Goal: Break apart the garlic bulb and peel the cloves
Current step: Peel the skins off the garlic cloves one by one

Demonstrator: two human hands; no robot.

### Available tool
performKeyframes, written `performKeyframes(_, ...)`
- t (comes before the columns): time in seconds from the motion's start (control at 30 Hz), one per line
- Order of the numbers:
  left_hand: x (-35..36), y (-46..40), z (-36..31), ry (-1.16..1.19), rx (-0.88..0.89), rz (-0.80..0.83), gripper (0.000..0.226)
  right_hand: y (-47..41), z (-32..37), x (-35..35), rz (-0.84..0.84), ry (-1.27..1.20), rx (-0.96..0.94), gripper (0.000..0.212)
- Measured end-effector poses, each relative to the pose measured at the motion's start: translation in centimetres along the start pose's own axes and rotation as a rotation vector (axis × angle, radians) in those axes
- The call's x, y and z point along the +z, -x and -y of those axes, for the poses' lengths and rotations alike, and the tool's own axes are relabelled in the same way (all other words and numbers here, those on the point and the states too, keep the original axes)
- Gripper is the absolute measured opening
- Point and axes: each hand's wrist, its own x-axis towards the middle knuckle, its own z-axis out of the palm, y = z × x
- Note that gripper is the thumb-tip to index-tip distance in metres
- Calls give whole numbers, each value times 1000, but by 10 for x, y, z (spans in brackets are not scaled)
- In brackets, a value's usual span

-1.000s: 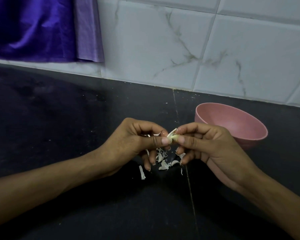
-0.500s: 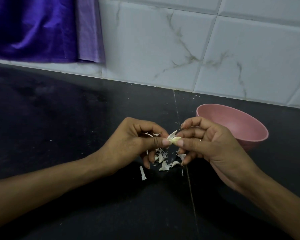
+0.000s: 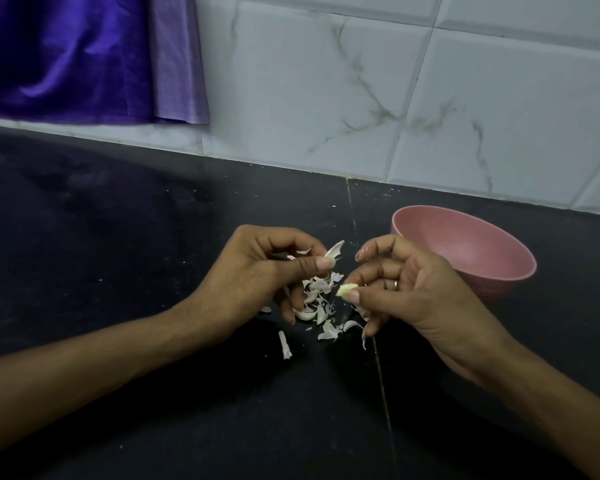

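- Right now, at mid-frame, my right hand [image 3: 413, 292] pinches a small pale garlic clove [image 3: 347, 291] between thumb and a curled finger; its other fingers are loosely bent and a ring shows on one.
- Just left of it, my left hand [image 3: 257, 282] pinches a curled white strip of skin [image 3: 336, 251] between thumb and forefinger, with the remaining fingers curled underneath.
- Both hands hover above a black countertop [image 3: 118, 254], the clove and the strip near each other but apart.
- Directly beneath, a scatter of peel scraps [image 3: 317, 306] lies on the counter; one longer scrap [image 3: 285, 344] sits slightly lower left of the pile.
- To the right of the right hand stands a pink bowl [image 3: 465, 251], its inside showing nothing that I can make out.
- As for direction, the clove's long axis runs roughly left to right across the frame, tilted a little downward at the left, with its free end poking left beyond the thumb; which end is root I cannot tell.
- My main worry is the grip: only a small part of the clove is held, so I judge it could slip and drop among the scraps, where pale on pale would be hard to find.
- Another risk, as I see it, is thin skin clinging unseen on the hidden side, so the clove could go into the bowl half peeled.
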Motion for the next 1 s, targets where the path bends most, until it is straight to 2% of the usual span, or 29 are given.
performKeyframes(0.17, 0, -1, 3, -53, -61, -10, 17, 0, -2, -2, -9, 88, -33, 41)
performKeyframes(0.27, 1, 1, 7, -138, -33, 0, 14, 0, -1, -2, -40, 144, -72, 39)
performKeyframes(0.47, -1, 2, 6, -191, 11, -42, 10, 0, 0, -3, -81, 107, -113, 21)
performKeyframes(0.6, -1, 2, 4, -213, 19, -73, 23, 3, 2, -3, -83, 81, -119, 13)
performKeyframes(0.77, -1, 2, 5, -244, 42, -95, 28, 2, 2, -2, -120, -21, -111, 17)
performKeyframes(0.9, -1, 2, 7, -173, 31, -27, 21, 1, 2, -1, -119, -93, -98, 40)
performKeyframes(1.0, 0, 1, 9, -170, 31, -11, 25, 1, 2, -1, -107, -113, -78, 48)
